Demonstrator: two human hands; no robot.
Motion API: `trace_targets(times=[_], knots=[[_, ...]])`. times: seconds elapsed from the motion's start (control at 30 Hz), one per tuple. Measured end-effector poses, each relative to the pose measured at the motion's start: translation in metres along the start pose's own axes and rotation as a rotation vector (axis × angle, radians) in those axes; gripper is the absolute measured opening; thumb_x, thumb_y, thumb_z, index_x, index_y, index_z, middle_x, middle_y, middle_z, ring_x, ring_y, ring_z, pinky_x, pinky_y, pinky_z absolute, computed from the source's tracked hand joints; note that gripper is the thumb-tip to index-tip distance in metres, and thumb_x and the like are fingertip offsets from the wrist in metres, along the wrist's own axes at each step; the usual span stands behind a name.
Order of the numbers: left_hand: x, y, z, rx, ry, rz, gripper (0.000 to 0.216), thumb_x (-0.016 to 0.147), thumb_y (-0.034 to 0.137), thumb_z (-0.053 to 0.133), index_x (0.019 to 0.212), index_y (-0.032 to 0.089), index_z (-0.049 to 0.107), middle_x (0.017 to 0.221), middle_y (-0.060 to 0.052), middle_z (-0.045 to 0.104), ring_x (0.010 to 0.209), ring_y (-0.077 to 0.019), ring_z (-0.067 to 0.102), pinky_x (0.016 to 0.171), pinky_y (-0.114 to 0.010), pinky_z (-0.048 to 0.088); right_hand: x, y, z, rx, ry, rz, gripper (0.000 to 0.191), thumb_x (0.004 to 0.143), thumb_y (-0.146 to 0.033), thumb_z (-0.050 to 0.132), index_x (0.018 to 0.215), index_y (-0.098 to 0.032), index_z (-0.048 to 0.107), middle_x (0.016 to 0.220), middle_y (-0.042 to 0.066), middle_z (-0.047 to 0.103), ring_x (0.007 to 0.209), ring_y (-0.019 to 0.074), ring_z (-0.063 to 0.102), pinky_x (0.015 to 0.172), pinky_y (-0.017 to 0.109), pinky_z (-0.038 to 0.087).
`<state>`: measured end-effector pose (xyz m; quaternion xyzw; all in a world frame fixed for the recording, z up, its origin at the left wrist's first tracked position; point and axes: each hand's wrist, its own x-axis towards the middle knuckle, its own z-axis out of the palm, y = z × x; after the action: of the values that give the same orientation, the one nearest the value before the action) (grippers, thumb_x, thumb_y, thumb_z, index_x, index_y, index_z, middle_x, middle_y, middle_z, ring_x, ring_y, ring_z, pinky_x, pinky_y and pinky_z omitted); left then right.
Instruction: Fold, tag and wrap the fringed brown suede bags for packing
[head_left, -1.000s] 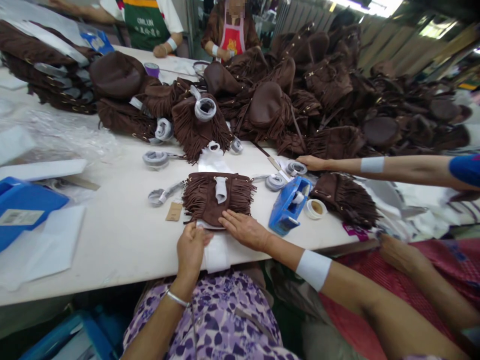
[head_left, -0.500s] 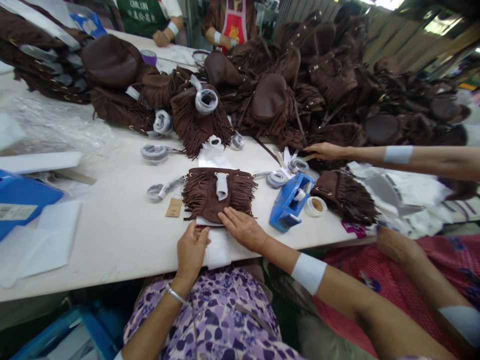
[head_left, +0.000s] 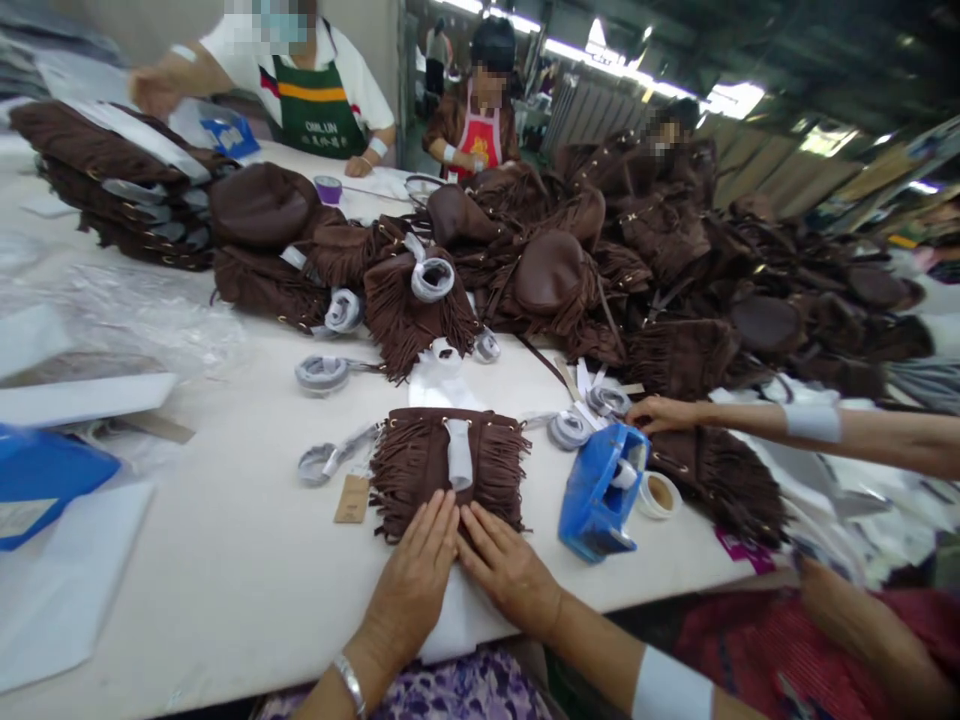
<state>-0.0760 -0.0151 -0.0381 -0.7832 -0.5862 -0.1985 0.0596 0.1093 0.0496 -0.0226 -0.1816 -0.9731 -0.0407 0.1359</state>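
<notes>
A brown suede fringed bag (head_left: 442, 462) lies flat on the white table (head_left: 225, 560) in front of me, with a white wrapped tab at its top middle. My left hand (head_left: 416, 575) and my right hand (head_left: 506, 565) both rest flat on the bag's lower edge, fingers stretched out side by side. A white sheet (head_left: 461, 615) pokes out from under the bag toward the table's front edge. A tan paper tag (head_left: 351, 498) and a grey wrapped strap coil (head_left: 319, 462) lie just left of the bag.
A blue tape dispenser (head_left: 600, 495) and a tape roll (head_left: 658, 493) stand right of the bag. A co-worker's hand (head_left: 660, 412) reaches in from the right. A large heap of brown fringed bags (head_left: 600, 260) covers the far table. A blue box (head_left: 45, 480) and white sheets sit left.
My left hand rose from the white sheet below the bag onto the bag's lower edge and flattened beside my right hand. The camera tilted up. The co-worker's hand drew nearer the dispenser.
</notes>
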Motion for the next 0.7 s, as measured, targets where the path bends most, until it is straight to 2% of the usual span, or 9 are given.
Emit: trace_targets(times=[0.07,0.13,0.2,0.27,0.33,0.47,0.53,0.6,0.7], knots=[[-0.005,-0.001,0.005,0.063,-0.007,0.000,0.063,0.084,0.003,0.039,0.147,0.007,0.035,0.157,-0.016,0.032,0.147,-0.0285,0.027,0.118,-0.043,0.032,0.008,0.005,-0.021,0.089,-0.045,0.013,0.039,0.093,-0.016,0.048,0.130,-0.012,0.057,0.138,0.018,0.055,0.134,0.0291,0.048,0.103,0.044,0.051],[-0.008,-0.001,0.008,0.093,0.027,0.008,0.063,0.083,0.003,0.039,0.145,0.007,0.038,0.156,-0.016,0.034,0.145,-0.0282,0.030,0.119,-0.042,0.029,0.028,0.018,-0.048,0.226,-0.110,0.056,0.031,0.094,-0.021,0.047,0.120,-0.017,0.062,0.122,0.014,0.067,0.117,0.0245,0.061,0.094,0.037,0.055],[-0.006,-0.002,0.010,0.093,0.084,0.016,0.061,0.083,0.005,0.038,0.144,0.007,0.041,0.155,-0.015,0.036,0.144,-0.0264,0.033,0.121,-0.041,0.024,0.064,0.036,-0.072,0.333,-0.120,0.160,0.023,0.097,-0.023,0.044,0.107,-0.023,0.065,0.094,0.007,0.072,0.088,0.0175,0.068,0.078,0.029,0.057],[-0.003,-0.005,0.013,0.087,0.142,0.012,0.058,0.085,0.008,0.037,0.143,0.008,0.043,0.155,-0.014,0.036,0.144,-0.0247,0.034,0.123,-0.040,0.019,0.115,0.055,-0.080,0.310,-0.052,0.293,0.023,0.100,-0.026,0.041,0.101,-0.023,0.064,0.087,0.005,0.070,0.080,0.0164,0.066,0.073,0.028,0.054],[-0.001,-0.008,0.016,0.092,0.179,0.004,0.056,0.086,0.011,0.038,0.141,0.008,0.046,0.156,-0.014,0.035,0.142,-0.0246,0.036,0.123,-0.041,0.017,0.172,0.069,-0.069,0.210,-0.073,0.328,0.025,0.101,-0.034,0.041,0.104,-0.022,0.063,0.094,0.007,0.070,0.087,0.0191,0.066,0.077,0.031,0.052],[0.000,-0.010,0.022,0.094,0.215,0.000,0.048,0.087,0.016,0.043,0.133,0.009,0.055,0.156,-0.013,0.035,0.141,-0.0260,0.038,0.123,-0.042,0.018,0.261,0.072,-0.014,-0.013,-0.396,0.290,0.052,0.095,-0.061,0.043,0.096,-0.015,0.067,0.091,0.015,0.070,0.086,0.0274,0.066,0.073,0.036,0.051],[0.000,-0.009,0.022,0.090,0.251,-0.035,0.045,0.088,0.021,0.043,0.129,0.010,0.059,0.156,-0.012,0.036,0.143,-0.0264,0.035,0.123,-0.043,0.017,0.279,0.068,0.008,-0.042,-0.534,0.262,0.060,0.092,-0.067,0.042,0.089,-0.014,0.068,0.088,0.016,0.071,0.081,0.0277,0.067,0.069,0.036,0.049],[0.000,-0.009,0.021,0.080,0.254,-0.061,0.044,0.089,0.023,0.044,0.129,0.012,0.059,0.157,-0.012,0.035,0.144,-0.0270,0.032,0.123,-0.044,0.015,0.283,0.069,0.022,0.014,-0.601,0.244,0.057,0.091,-0.067,0.045,0.086,-0.015,0.068,0.085,0.014,0.071,0.078,0.0251,0.067,0.066,0.032,0.046],[-0.001,-0.012,0.018,0.044,0.205,-0.086,0.045,0.088,0.021,0.047,0.132,0.017,0.057,0.158,-0.010,0.032,0.144,-0.0286,0.033,0.122,-0.044,0.014,0.274,0.081,0.038,0.268,-0.539,0.362,0.046,0.091,-0.061,0.051,0.077,-0.019,0.066,0.074,0.005,0.069,0.070,0.0180,0.063,0.062,0.026,0.041]])
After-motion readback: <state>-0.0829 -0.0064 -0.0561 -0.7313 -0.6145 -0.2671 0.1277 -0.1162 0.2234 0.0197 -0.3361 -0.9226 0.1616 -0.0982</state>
